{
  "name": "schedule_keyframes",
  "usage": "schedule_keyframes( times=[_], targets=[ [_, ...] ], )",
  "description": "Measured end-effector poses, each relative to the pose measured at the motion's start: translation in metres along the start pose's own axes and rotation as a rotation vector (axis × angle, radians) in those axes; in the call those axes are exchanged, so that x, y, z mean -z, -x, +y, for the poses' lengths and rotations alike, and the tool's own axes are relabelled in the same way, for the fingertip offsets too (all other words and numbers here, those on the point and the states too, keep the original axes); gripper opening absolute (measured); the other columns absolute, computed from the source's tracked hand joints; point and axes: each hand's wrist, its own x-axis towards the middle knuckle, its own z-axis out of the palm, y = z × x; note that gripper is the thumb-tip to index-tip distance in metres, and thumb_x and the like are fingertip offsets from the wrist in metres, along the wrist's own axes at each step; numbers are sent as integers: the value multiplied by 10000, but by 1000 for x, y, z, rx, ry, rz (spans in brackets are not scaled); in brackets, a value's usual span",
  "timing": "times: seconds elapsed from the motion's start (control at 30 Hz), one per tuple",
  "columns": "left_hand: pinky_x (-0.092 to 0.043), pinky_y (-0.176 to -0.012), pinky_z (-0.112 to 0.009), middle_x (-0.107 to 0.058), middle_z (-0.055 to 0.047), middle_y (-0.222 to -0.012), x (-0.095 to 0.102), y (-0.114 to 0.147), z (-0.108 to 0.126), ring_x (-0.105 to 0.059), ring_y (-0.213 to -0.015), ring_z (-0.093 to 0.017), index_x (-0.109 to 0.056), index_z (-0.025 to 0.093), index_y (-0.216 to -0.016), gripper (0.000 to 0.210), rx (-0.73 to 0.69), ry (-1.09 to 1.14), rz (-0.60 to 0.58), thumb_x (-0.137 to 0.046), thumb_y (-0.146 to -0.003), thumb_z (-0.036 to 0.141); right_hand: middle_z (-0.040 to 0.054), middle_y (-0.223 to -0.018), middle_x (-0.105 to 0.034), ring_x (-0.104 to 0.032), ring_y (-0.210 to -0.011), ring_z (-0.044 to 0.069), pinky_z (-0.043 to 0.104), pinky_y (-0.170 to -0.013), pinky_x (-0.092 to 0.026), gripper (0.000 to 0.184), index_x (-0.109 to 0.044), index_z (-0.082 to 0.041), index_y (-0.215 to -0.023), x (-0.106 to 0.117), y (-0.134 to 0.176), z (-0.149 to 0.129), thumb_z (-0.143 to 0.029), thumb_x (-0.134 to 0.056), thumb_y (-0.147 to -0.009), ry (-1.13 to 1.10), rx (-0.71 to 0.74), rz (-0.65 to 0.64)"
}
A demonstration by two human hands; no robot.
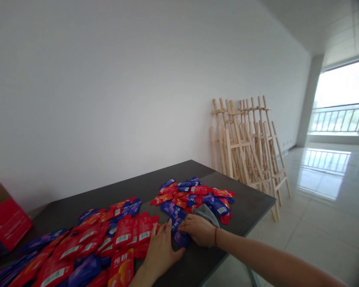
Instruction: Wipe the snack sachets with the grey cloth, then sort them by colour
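Note:
My right hand (pixel 198 230), with a thin red band at the wrist, is closed on a grey cloth (pixel 208 214). It presses the cloth against a blue pouch (pixel 179 236) lying on the dark table. My left hand (pixel 159 252) rests beside that pouch, fingers spread, its fingertips by the pouch's left edge and close to some red pouches (pixel 137 231). Nothing shows in its grasp. Beyond my right hand spreads a smaller pile of red and blue pouches (pixel 194 191). A larger heap of pouches (pixel 80 243) covers the left side.
A red box (pixel 10 223) stands at the table's far left. The dark table (pixel 173 172) borders a white wall (pixel 107 99). Several wooden easels (pixel 245 143) lean together past the right edge, on a shiny tiled floor (pixel 317 191).

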Motion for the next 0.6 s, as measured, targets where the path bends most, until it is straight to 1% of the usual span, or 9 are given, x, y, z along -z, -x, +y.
schedule_keyframes(
  times=[0.13, 0.2, 0.27, 0.37, 0.47, 0.53, 0.6],
  targets=[
    [-196, -1134, -506, -573, -214, -1322, 0, -6, 3, -466, -1291, -347, -315, 31, -1422, 936, 45, 9, -11, -584, -684, 540, 57, -1294, -599, -509, -1080, 229, 364, -956, -388, 604, -556, -194, -1300, 7, 18, -4, -103, -514, -704, -63, 92, -26],
    [-198, -1131, -502, -585, -218, -1307, -3, -8, 1, -473, -1289, -341, -259, 23, -1440, 979, 70, 12, -6, -598, -672, 528, 51, -1301, -592, -505, -1086, 229, 366, -955, -390, 614, -544, -205, -1312, 9, 24, -4, -118, -523, -705, -74, 119, -43],
    [-194, -1132, -498, -584, -199, -1316, -8, -9, -3, -463, -1302, -330, -217, 44, -1456, 994, 72, 22, -5, -607, -665, 504, 48, -1289, -597, -502, -1092, 231, 367, -950, -395, 581, -558, -207, -1296, 8, 23, -2, -126, -526, -721, -57, 113, -46],
    [-190, -1133, -501, -582, -171, -1330, -14, -6, -9, -428, -1332, -321, -204, 79, -1464, 976, 54, 35, 4, -605, -674, 487, 63, -1252, -609, -510, -1078, 235, 365, -913, -416, 475, -593, -190, -1245, 3, 8, 1, -134, -508, -780, 24, 43, -28],
    [-182, -1138, -498, -572, -165, -1343, -16, -4, -10, -423, -1336, -317, -210, 85, -1463, 955, 38, 38, 19, -606, -686, 476, 89, -1173, -626, -528, -1027, 241, 363, -855, -447, 345, -631, -166, -1167, -3, -19, 3, -169, -487, -853, 150, -81, -28],
    [-177, -1141, -491, -573, -166, -1341, -14, -3, -9, -428, -1331, -319, -228, 79, -1456, 946, 36, 39, 20, -611, -688, 475, 111, -1090, -639, -539, -993, 254, 367, -814, -463, 279, -658, -138, -1087, -6, -37, 3, -182, -510, -855, 207, -147, -41],
    [-174, -1141, -485, -573, -172, -1339, -12, -3, -8, -426, -1330, -325, -255, 74, -1448, 934, 40, 39, 16, -615, -687, 479, 126, -1029, -641, -546, -973, 261, 364, -786, -469, 232, -674, -119, -1018, -8, -50, 3, -182, -539, -840, 240, -168, -59]
  ],
)
